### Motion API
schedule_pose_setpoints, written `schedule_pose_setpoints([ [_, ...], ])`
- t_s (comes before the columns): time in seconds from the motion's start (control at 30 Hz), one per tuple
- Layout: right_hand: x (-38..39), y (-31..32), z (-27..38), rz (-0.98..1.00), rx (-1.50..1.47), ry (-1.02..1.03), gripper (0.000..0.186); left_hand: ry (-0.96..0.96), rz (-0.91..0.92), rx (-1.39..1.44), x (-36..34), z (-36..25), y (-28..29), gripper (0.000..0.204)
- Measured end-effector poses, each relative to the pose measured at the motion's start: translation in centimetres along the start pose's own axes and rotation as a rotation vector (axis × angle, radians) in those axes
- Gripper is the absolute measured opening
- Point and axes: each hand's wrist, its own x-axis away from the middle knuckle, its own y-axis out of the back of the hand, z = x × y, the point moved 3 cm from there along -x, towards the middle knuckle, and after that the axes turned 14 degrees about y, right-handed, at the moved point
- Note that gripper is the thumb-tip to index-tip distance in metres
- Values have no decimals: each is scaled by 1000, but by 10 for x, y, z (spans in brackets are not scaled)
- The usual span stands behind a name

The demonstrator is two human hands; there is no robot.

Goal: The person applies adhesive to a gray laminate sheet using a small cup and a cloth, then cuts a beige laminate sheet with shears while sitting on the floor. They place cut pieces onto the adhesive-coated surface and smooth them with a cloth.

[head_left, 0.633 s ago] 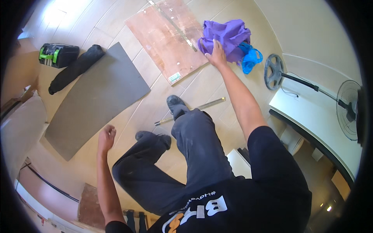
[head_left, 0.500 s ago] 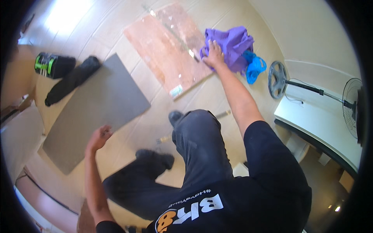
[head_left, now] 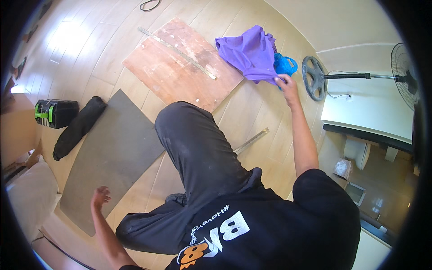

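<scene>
My right hand [head_left: 288, 87] pinches the near right corner of a crumpled purple cloth [head_left: 249, 54]. The cloth spreads over the far right corner of a worn reddish board [head_left: 157, 65] and onto the floor. Just beyond my fingers lies a blue plastic bag [head_left: 284, 64], partly hidden by the cloth. My left hand [head_left: 101, 196] hangs over a flat grey sheet [head_left: 114, 139], loosely curled with its fingers apart and nothing visible in it. A long thin metal strip [head_left: 180, 53] lies diagonally across the reddish board.
A black and green toolbox [head_left: 56, 113] and a long black bag [head_left: 80, 128] lie left of the grey sheet. Another metal strip [head_left: 253, 139] lies right of my knee. A stand fan [head_left: 315, 78] lies tipped at the right, by a white surface [head_left: 366, 110]. A cable loop [head_left: 150, 5] is at the far edge.
My right hand has moved from the cloth's left side to its near right corner and now grips it. The cloth is spread out more. The view has shifted, and my left hand appears lower.
</scene>
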Motion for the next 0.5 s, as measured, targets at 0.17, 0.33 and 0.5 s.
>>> schedule_pose_setpoints([
  [0.17,90,-4,-36,-18,-151,-326,13,-216,-130,-462,-65,-64,-88,25],
  [0.33,191,-102,8,928,286,187,15,-342,98,-148,-43,-153,-177,25],
  [0.5,231,-83,42,1070,-30,-530,19,-478,63,-193,-4,-205,-214,30],
])
